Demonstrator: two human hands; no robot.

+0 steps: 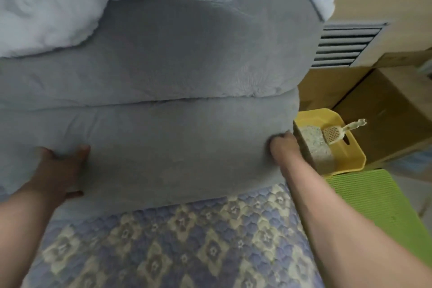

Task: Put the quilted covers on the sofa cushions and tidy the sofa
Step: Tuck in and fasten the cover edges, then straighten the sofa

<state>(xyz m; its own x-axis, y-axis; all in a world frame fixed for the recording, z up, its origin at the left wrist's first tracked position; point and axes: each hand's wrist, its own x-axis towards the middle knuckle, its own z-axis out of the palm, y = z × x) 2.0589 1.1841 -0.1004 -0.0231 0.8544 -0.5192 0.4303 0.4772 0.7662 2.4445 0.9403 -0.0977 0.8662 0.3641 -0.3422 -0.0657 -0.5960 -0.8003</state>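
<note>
Left hand (pixel 55 170) and right hand (pixel 284 147): bare, no rings, watch or gloves. Both forearms bare; no sleeve in view.

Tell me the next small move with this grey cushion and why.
Probably push it back and down. Both the left hand and right hand grip the grey cushion's lower edge, which overlaps the patterned quilted cover.
</note>
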